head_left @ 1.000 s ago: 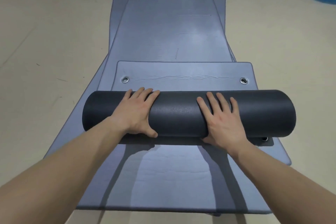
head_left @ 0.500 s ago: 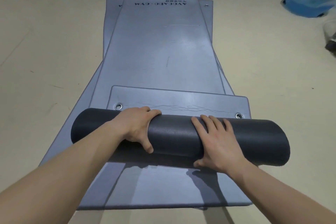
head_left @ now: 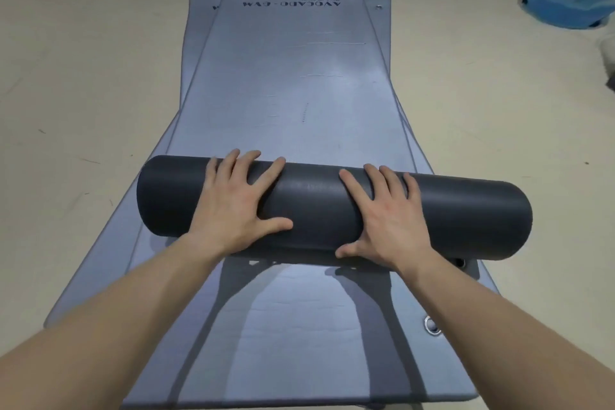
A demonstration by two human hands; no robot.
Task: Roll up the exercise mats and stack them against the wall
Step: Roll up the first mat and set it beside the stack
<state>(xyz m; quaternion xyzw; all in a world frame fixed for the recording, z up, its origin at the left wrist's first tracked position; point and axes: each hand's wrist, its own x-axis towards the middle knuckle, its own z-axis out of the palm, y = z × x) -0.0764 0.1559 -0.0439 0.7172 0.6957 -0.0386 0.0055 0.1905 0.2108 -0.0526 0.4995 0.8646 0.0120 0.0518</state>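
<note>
Dark rolled mat [head_left: 332, 210] lying crosswise on the grey flat mats [head_left: 289, 76], both palms on top.
Our left hand [head_left: 239, 200] and right hand [head_left: 389, 213] are spread flat, pressing, gripping nothing. We reckon the springy foam could uncoil if we ease off, and the roll sits slightly skewed, so it might cone out.

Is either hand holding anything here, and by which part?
Nothing is gripped. The left hand and right hand lie spread on top of the rolled mat, pressing its middle stretch.
</note>
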